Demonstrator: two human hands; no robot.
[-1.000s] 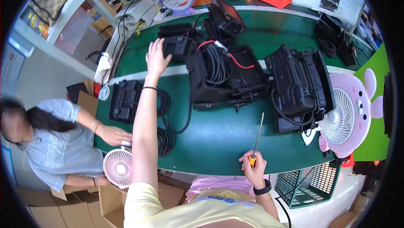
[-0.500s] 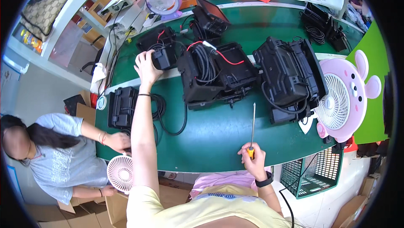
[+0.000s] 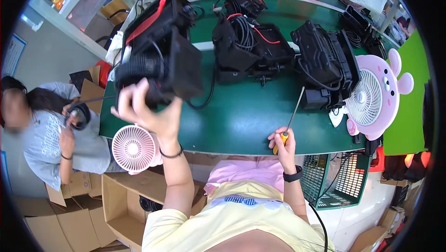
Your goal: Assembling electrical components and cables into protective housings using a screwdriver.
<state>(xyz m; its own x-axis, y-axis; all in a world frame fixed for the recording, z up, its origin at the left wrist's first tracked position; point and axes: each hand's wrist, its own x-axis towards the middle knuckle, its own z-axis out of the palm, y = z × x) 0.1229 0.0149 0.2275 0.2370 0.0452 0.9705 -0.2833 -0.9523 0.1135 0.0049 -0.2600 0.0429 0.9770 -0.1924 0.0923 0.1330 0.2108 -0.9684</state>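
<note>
My left hand (image 3: pixel 151 112) grips a black plastic case (image 3: pixel 186 68) from below, lifted over the left part of the green table. The case stands open, with a ribbed black part and a red strip showing inside; it is slightly blurred. In my right hand (image 3: pixel 283 142), over the table's front edge, a screwdriver (image 3: pixel 279 143) with a yellow handle is held, its long shaft pointing away from me. Ahead sits an open black case (image 3: pixel 237 59) with a coiled black cable and a red wire. Further right is a larger black case (image 3: pixel 320 61).
A pink rabbit-eared fan (image 3: pixel 371 96) stands at the table's right end. A small pink fan (image 3: pixel 133 148) is by the left front edge. On the left a co-worker (image 3: pixel 69 126) holds a coiled dark cable. Cardboard boxes (image 3: pixel 125 196) and a green crate (image 3: pixel 339 182) stand below.
My left hand has lifted the black case off the far left and brought it nearer. The screwdriver has shifted slightly right. The co-worker's hands have moved to a coiled cable.
</note>
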